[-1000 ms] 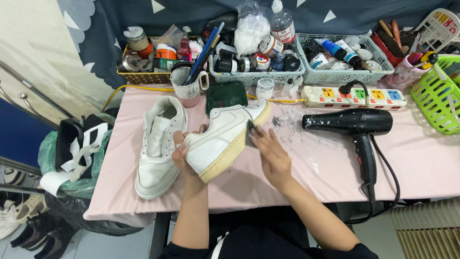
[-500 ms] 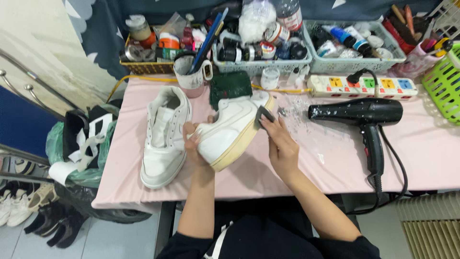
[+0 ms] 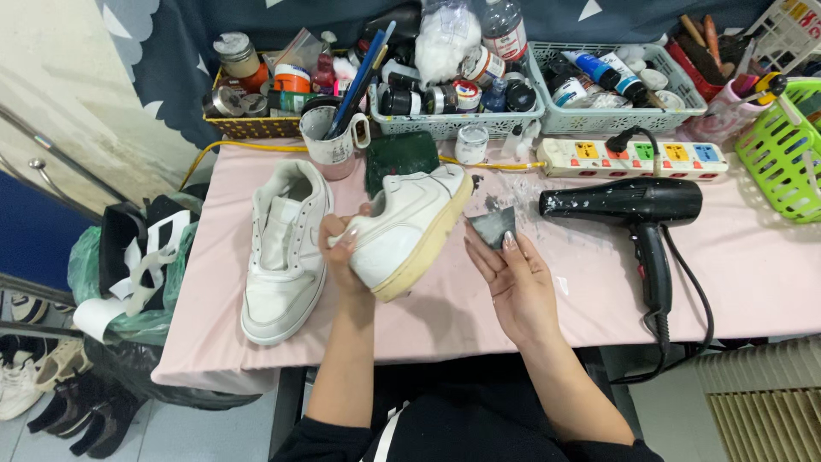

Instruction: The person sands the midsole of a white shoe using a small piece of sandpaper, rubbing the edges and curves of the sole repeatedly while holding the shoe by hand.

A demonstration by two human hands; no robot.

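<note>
My left hand (image 3: 340, 251) grips a white sneaker (image 3: 407, 228) by its heel, tilted on its side so the yellowed sole edge faces right. Just right of the sole, my right hand (image 3: 510, 274) pinches a small dark grey piece of sandpaper (image 3: 493, 226), a short gap away from the shoe. A second white sneaker (image 3: 285, 248) without laces lies flat on the pink table (image 3: 599, 308) to the left of my left hand.
A black hair dryer (image 3: 637, 210) lies to the right, cord trailing off the front edge. A power strip (image 3: 637, 156), a cup of brushes (image 3: 335, 137), a dark green cloth (image 3: 400, 158) and baskets of bottles line the back. A green basket (image 3: 782, 154) sits far right.
My right hand with the sandpaper has pulled off the shoe's sole edge to the right. The shoe is held in much the same tilt.
</note>
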